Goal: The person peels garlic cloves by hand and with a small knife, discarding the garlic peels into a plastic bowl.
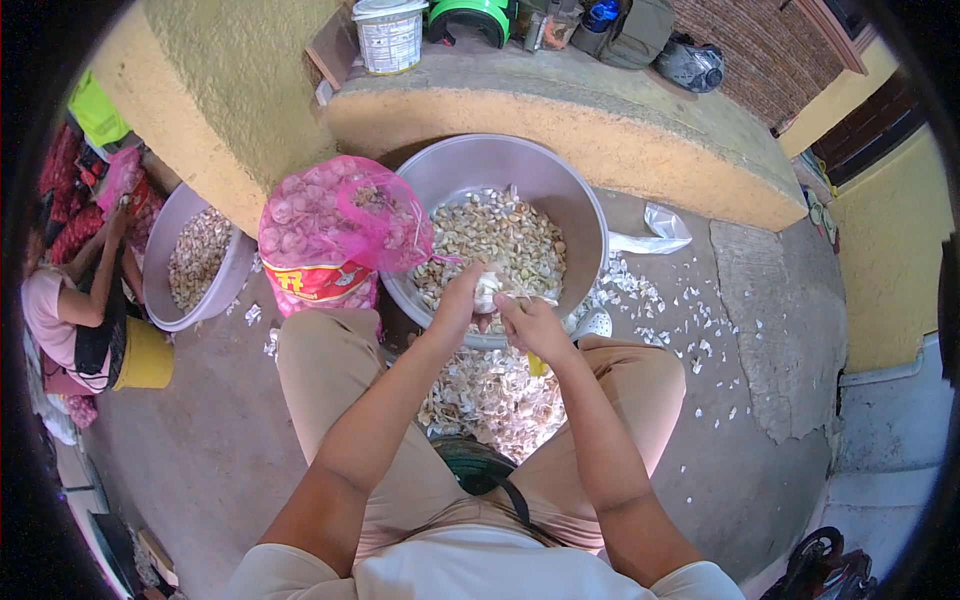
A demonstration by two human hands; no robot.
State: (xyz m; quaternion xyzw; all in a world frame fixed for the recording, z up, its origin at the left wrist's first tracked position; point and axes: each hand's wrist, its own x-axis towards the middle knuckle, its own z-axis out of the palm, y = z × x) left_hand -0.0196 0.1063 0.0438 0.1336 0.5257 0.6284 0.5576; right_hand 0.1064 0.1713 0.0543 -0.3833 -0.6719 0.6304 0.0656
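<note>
My left hand (460, 302) is closed around a white garlic bulb (487, 291) over the near rim of a large grey-purple tub (597, 215). Close beside it, my right hand (533, 326) is closed, its thumb and fingers at the bulb's right side. A yellow handle (538, 366) pokes out below that hand; the rest of the tool is hidden. Loose garlic cloves (500, 235) cover the tub's bottom. Under my hands, between my knees, lies a heap of papery garlic skins (490, 400).
A pink net sack of garlic (310, 220) leans at the tub's left. Skins (690, 330) litter the floor on the right. Further left, another person (75, 310) sits by a second tub (160, 250) and a yellow bucket (145, 355). A concrete ledge (560, 120) holds a white pail (390, 38) and bags.
</note>
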